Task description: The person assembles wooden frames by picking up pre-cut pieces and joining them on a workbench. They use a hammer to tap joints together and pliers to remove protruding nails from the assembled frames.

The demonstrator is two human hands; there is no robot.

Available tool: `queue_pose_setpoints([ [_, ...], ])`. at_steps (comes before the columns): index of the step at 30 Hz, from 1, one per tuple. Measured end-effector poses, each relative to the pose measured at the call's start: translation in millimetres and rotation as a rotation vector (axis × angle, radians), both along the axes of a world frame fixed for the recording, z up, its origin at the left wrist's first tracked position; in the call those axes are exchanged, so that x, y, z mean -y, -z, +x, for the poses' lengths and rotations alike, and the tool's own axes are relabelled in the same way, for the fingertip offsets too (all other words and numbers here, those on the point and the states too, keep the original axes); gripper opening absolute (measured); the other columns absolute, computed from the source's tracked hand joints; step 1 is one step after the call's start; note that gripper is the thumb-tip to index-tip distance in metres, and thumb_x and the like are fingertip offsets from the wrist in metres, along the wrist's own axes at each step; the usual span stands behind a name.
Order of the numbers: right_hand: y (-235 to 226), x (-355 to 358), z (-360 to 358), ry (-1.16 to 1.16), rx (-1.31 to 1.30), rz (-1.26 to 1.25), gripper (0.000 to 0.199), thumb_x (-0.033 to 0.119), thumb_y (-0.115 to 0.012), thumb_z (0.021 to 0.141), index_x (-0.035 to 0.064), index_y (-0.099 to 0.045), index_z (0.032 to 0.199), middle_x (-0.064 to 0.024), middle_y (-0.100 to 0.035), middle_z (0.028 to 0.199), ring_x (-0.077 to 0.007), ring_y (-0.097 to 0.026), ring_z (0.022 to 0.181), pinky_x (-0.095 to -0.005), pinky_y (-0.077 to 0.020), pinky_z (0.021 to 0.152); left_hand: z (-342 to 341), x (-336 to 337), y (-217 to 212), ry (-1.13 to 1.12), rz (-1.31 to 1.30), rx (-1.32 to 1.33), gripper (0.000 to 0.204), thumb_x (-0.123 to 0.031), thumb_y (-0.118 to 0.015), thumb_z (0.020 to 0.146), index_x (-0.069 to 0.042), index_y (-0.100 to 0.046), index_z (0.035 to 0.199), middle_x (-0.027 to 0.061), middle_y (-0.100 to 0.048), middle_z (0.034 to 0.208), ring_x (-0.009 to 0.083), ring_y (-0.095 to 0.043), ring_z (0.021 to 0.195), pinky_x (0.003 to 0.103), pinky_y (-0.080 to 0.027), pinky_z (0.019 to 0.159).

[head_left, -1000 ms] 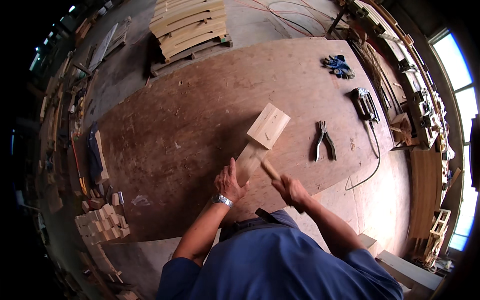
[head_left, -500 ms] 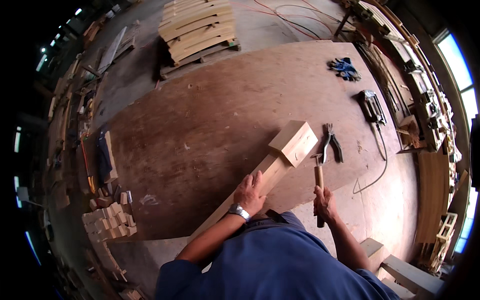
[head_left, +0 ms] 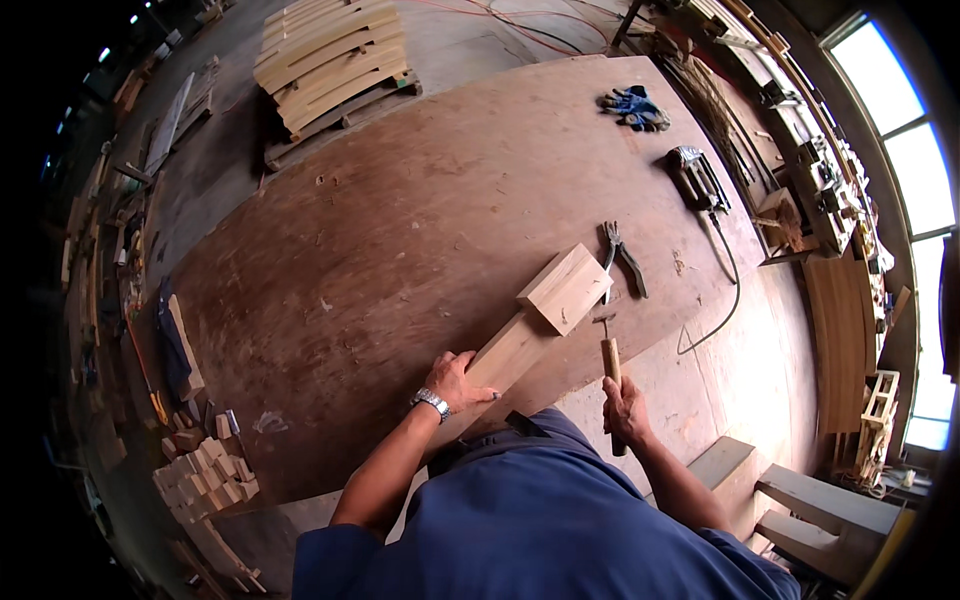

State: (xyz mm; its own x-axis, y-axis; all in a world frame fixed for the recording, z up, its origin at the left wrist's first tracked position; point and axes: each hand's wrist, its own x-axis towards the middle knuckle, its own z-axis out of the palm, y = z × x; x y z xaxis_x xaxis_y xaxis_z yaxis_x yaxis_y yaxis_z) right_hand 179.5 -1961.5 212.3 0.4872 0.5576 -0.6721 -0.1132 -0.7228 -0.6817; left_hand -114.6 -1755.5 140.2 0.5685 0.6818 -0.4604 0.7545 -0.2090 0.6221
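"Tall bright windows (head_left: 895, 120) light the right side of the workshop, and a wide, scuffed reddish-brown board (head_left: 300, 330) spreads out before me. Beyond its far edge stands a stack of pale, curved wooden boards (head_left: 330, 65)."

"Where is the piece you are working on?"

"The long pale wooden beam (head_left: 515, 350) slants from near my waist across the board, up to the right. At its far end is a chunky pale wooden block (head_left: 568, 288), just beside the dark-handled metal pliers (head_left: 617, 245)."

"And your fingers?"

"My left hand (head_left: 455, 382) grips the beam from above, thumb stretched across it and fingers partly spread over its far side. My right hand (head_left: 626, 408) is closed firmly around the wooden-handled hammer (head_left: 612, 358), its small metal head pointing away from me, near the block but apart from it."

"Can you read any labels?"

"Whatever is on the black-and-silver corded power tool (head_left: 697, 178) is too small to make out. Small dark marks show on the block; I cannot tell whether they are writing or shavings. My silver metal wristwatch (head_left: 430, 403) has details too fine to read."

"What lies past the power tool?"

"Crumpled blue-and-grey work gloves (head_left: 636, 108), near the board's far right corner."
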Motion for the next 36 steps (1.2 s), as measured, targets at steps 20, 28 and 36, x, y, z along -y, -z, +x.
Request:
queue_pose_setpoints([
  [20,37,24,37,0.104,-0.071,-0.057,0.038,0.041,-0.063,0.102,0.0042,-0.054,0.098,-0.0053,-0.054,0.064,-0.0161,-0.055,0.046,-0.0339,-0.0494,0.041,-19,-26,-31,-0.071,0.319,-0.190,0.067,-0.022,-0.089,0.066,-0.006,-0.047,0.115,0.0242,-0.065,0.109,0.0454,-0.065,0.101,0.054,-0.054,0.088],
  [28,95,-55,197,-0.049,0.544,0.006,0.034,0.030,-0.071,0.094,0.0013,-0.056,0.104,-0.0125,-0.059,0.074,-0.0271,-0.059,0.056,-0.0403,-0.0524,0.053,-73,-87,-32,-0.032,0.465,-0.285,0.071,-0.019,-0.091,0.065,-0.007,-0.047,0.120,0.0202,-0.064,0.117,0.0421,-0.060,0.114,0.052,-0.049,0.098],
  [36,51,-172,153,-0.512,1.085,-0.098,0.079,0.047,-0.084,0.078,-0.0020,-0.053,0.132,-0.0224,-0.060,0.128,-0.0396,-0.056,0.122,-0.0465,-0.0480,0.101,-46,-96,-32,-0.044,0.426,-0.215,0.082,-0.021,-0.088,0.061,-0.009,-0.051,0.133,0.0181,-0.064,0.126,0.0387,-0.059,0.121,0.048,-0.048,0.103],
])
